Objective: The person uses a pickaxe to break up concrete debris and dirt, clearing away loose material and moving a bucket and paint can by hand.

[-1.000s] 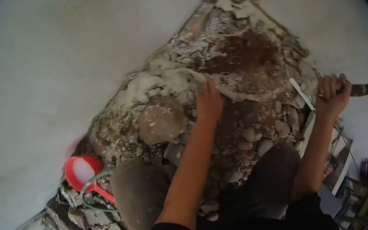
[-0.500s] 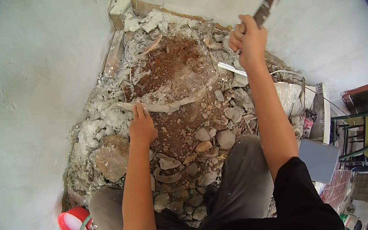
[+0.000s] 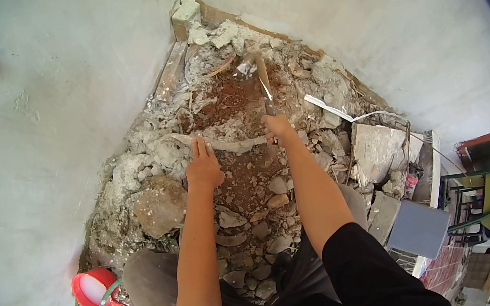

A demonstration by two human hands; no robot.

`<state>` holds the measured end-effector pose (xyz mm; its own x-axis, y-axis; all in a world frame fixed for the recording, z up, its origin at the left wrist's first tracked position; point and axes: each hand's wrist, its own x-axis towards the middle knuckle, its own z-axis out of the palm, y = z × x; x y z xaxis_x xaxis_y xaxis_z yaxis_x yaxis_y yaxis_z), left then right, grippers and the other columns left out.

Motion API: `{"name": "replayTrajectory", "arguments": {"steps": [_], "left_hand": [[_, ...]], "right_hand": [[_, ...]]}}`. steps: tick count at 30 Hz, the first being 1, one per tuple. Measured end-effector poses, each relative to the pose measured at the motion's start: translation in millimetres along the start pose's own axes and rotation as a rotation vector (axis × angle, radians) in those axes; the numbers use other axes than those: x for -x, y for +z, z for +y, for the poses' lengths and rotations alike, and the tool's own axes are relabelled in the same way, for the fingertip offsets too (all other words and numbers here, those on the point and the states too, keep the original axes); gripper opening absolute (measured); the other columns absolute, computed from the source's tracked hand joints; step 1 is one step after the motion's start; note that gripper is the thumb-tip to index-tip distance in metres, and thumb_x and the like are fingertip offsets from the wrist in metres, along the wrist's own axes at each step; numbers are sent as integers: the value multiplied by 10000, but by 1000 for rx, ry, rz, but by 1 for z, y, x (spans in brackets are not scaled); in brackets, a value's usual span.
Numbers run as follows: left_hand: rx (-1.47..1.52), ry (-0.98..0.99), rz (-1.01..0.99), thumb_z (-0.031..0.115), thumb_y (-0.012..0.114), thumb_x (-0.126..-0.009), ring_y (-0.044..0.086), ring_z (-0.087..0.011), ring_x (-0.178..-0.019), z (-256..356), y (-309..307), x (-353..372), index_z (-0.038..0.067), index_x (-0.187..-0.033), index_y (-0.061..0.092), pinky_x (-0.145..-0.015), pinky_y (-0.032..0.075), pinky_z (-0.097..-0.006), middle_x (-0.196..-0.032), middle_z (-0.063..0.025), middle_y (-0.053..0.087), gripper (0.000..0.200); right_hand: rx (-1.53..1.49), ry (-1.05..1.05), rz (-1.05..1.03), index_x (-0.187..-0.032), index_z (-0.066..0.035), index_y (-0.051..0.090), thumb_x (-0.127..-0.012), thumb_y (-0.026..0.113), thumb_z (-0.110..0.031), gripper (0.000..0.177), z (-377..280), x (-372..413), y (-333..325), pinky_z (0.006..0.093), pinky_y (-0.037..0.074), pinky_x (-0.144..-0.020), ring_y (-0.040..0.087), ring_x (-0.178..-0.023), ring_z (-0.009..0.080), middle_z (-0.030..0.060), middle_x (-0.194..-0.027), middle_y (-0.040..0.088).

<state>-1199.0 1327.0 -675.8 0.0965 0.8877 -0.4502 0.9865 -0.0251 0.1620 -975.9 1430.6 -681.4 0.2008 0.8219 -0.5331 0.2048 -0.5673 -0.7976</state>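
The right hand (image 3: 279, 127) is clenched in a full fist around the handle of a long, slim, wooden-handled striking tool (image 3: 262, 84). The tool's head rests ahead of the knuckles on the red-brown earth patch (image 3: 227, 98). The left hand (image 3: 203, 167) lies flat with fingers extended. It grasps nothing and presses on a curved grey mortar strip (image 3: 234, 145) just beside the right fist. Judged step: bottom of a chipping stroke. A further stroke calls for keeping the left fingers outside the tool's path.

Readable text: none in view.
Tool (image 3: 262, 84), gripped in the right fingers (image 3: 277, 126): no mark legible.
Red scoop (image 3: 93, 288), well behind the left fingers (image 3: 199, 150): no label legible.
Walls (image 3: 62, 117), around both: unmarked plaster.
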Motion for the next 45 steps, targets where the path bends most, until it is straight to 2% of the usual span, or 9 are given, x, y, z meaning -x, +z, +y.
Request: {"name": "replayTrajectory", "arguments": {"steps": [3,15,16,18,22,28,34,39,45], "left_hand": [[34,2,-16,282,676,-776,68,-277,-1451,0,-2,2,-2,-1467,200,-973,477,-411,-1563,-157,40,885],[4,-26,-85,276,641,-819,65,-267,-1453,3,-10,0,-7,-1457,240,-931,507,-383,-1565,-151,28,805],[17,-26,-75,277,638,-822,64,-269,-1452,3,-8,0,-6,-1457,243,-936,505,-384,-1564,-152,27,799],[25,-24,-67,278,636,-824,63,-271,-1452,4,-5,-1,-5,-1456,247,-941,503,-385,-1564,-154,27,794],[-6,-48,-87,271,630,-829,72,-280,-1450,8,-7,-2,-3,-1454,255,-955,497,-388,-1563,-156,24,778],[14,-42,-152,265,638,-811,77,-283,-1448,7,-19,-2,-2,-1452,261,-975,485,-397,-1563,-158,21,790],[-35,-27,-161,278,651,-795,93,-275,-1448,5,-15,-9,2,-1453,261,-987,472,-405,-1563,-158,33,813],[-29,-23,-218,270,656,-781,117,-272,-1445,3,-22,-10,11,-1454,264,-999,456,-416,-1567,-148,35,821],[-31,-2,-236,277,642,-790,128,-262,-1444,-1,-18,-14,16,-1447,288,-1007,449,-418,-1569,-144,27,791]], "right_hand": [[-212,176,-105,-840,27,521,-796,634,-170,231,-10,10,2,337,355,-377,440,-405,180,58,-603,467],[366,-775,437,-760,87,559,-795,605,-212,304,-75,3,-30,401,447,-456,557,-457,223,98,-527,529],[367,-779,439,-760,87,559,-795,605,-212,304,-53,-8,-34,401,447,-456,557,-457,223,98,-527,529],[332,-186,147,-774,100,560,-793,629,-215,322,-22,-11,-46,393,431,-435,551,-455,234,125,-558,540],[356,26,-34,-796,55,517,-787,658,-172,267,-59,19,-75,323,371,-346,466,-398,181,70,-596,494],[83,-325,52,-749,-15,486,-820,644,-181,240,-130,48,-83,309,314,-336,403,-366,131,36,-534,428],[-71,-515,234,-761,-20,476,-850,607,-204,243,-74,7,-35,321,345,-338,398,-342,149,27,-515,433],[129,-6,63,-815,59,502,-805,625,-164,254,-20,11,-43,357,371,-354,440,-382,185,47,-537,456],[71,-244,44,-738,-23,484,-816,637,-167,224,-84,25,-65,312,327,-352,396,-383,133,16,-532,421]]}}
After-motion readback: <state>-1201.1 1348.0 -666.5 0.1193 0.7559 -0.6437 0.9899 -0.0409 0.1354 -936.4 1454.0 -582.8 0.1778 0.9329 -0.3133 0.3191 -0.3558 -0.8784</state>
